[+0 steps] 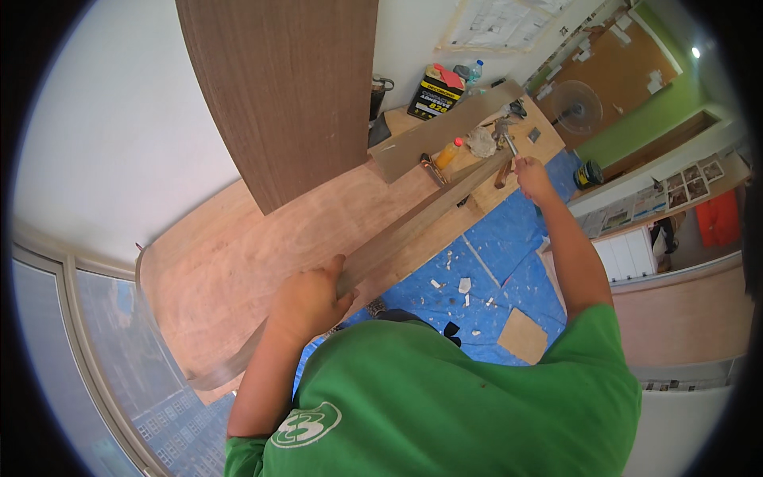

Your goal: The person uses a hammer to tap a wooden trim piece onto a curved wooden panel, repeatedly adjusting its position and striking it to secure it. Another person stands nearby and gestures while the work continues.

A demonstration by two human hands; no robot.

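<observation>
**Long strip gripped at one end, hammer at the other**

The left hand (311,298) has its fingers curled shut around a long grey-brown wooden strip (413,222), which runs slantwise along the near edge of the plywood worktop (238,262), from the lower left up toward the far end. Up there the right hand (531,176) is wrapped tight on the handle of a hammer (504,135), its head just over the strip's far end.

Beside the hammer sits a crumpled grey rag (481,143), then a small bottle with an orange body (447,153). Further back stands a black-and-yellow rectangular can (435,91) with a red cap, its label too small to make out, and a clear plastic bottle (474,71) with a blue cap.

A tall dark wood-grain panel (286,87) stands upright on the worktop, cut off by the top edge and hiding whatever lies behind it. White paper sheets (497,22) hang on the wall, blurred. Below, a blue floor sheet (485,270) is scattered with white chips and one square plywood offcut (522,335). The green shirt (445,405) blocks the lower view.
</observation>
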